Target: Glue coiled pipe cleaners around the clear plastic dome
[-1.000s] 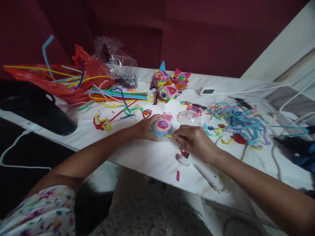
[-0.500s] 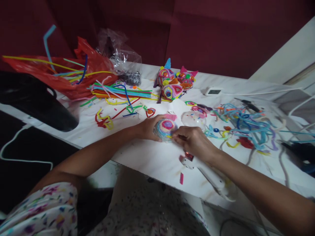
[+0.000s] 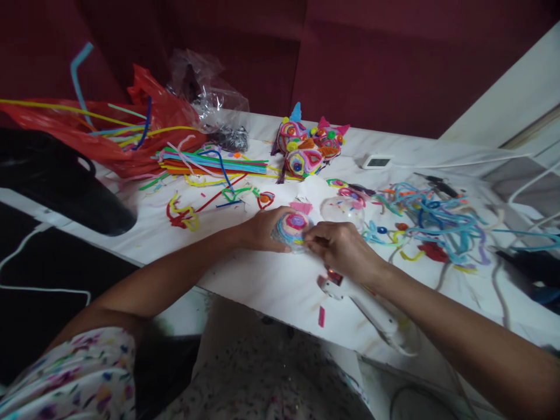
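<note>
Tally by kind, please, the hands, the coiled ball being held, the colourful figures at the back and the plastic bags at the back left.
Hands: 2 (left hand, right hand)
Coiled ball: 1
Figures: 3
Bags: 2 (red bag, clear bag)
Total: 8

Bare tabletop [image 3: 258, 286] at the front edge, between left forearm [image 3: 175, 269] and white glue gun [image 3: 374, 312], allows low passage to the wrapped ball [image 3: 294, 225]; pink scrap [image 3: 322, 317] near that edge. Left hand [image 3: 265, 229] blocks the ball's left side, right hand [image 3: 339, 245] its right, clear dome [image 3: 339, 211] just behind the latter. Pipe-cleaner heap [image 3: 446, 219] obstructs toward the right edge, black object [image 3: 56, 181] the left, decorated balls [image 3: 301, 160] the back.
</note>
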Available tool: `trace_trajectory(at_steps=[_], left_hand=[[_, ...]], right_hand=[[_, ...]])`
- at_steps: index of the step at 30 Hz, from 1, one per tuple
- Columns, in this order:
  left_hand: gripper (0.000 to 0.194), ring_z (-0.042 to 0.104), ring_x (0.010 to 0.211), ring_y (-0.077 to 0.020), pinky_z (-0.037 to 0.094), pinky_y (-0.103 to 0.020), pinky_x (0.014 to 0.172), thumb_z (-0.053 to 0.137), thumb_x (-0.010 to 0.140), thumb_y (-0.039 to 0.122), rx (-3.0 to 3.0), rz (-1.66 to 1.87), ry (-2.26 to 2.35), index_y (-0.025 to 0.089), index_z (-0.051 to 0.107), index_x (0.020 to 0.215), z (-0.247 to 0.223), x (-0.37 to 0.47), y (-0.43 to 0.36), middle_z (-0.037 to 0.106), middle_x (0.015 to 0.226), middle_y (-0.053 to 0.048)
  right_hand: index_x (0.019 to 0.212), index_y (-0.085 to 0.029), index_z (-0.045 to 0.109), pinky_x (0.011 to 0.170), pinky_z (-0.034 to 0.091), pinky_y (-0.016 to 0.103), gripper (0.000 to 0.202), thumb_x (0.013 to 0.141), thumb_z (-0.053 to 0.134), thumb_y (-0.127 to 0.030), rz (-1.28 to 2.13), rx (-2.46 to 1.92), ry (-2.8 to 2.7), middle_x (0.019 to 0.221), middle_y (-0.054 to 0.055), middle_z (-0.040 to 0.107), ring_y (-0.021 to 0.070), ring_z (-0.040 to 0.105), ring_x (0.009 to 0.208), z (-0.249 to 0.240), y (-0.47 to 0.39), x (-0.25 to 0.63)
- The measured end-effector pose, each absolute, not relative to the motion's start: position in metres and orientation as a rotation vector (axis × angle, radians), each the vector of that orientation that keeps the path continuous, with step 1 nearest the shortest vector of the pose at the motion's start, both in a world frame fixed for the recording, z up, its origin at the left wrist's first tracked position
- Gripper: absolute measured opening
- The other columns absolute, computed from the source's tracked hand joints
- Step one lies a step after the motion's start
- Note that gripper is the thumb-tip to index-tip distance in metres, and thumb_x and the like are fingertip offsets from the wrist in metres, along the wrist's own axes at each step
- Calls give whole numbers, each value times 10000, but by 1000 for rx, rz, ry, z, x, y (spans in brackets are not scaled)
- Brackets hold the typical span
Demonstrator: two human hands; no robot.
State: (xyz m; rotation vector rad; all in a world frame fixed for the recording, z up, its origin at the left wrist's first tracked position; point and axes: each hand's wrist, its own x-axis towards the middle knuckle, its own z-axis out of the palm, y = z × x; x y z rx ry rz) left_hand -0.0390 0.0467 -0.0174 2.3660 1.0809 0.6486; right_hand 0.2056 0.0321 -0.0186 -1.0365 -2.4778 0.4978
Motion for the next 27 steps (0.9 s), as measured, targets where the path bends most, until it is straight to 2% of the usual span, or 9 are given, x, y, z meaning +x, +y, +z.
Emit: trace_trajectory(at_steps=[7, 16, 21, 27], left_hand=[[765, 525, 1120, -227, 428, -343, 927, 732, 567, 368, 2329, 700, 1144, 207, 352, 1211, -15, -33, 39, 521, 1229, -70], [617, 586, 1041, -208, 457, -311, 871, 659, 637, 392, 2300, 673, 1287, 227, 391, 1168, -10, -24, 32, 581, 1162, -38], [611, 609, 994, -213, 474, -320, 834, 656, 631, 375, 2277, 653, 1324, 224, 397, 1163, -7, -21, 29, 598, 1135, -41], [606, 595, 1027, -211, 462, -312, 854, 655, 620, 334, 2248, 631, 1364, 235, 395, 1158, -4, -20, 29, 588, 1155, -34]], right_hand=[[884, -265, 875, 789, 637, 316, 296, 999, 723, -38, 511, -1115, -2469, 895, 46, 901, 245, 831, 766, -17, 33, 202], [884, -211, 779, 683, 468, 259, 228, 954, 686, -15, 613, -1179, -2396, 750, 8, 768, 166, 671, 660, -8, 23, 194], [842, -229, 702, 700, 439, 266, 225, 943, 692, -28, 693, -1217, -2343, 739, -13, 713, 153, 622, 670, -6, 23, 194], [839, -241, 748, 686, 486, 294, 161, 981, 731, -168, 841, -1267, -2282, 694, -12, 722, 179, 647, 645, -10, 28, 207]])
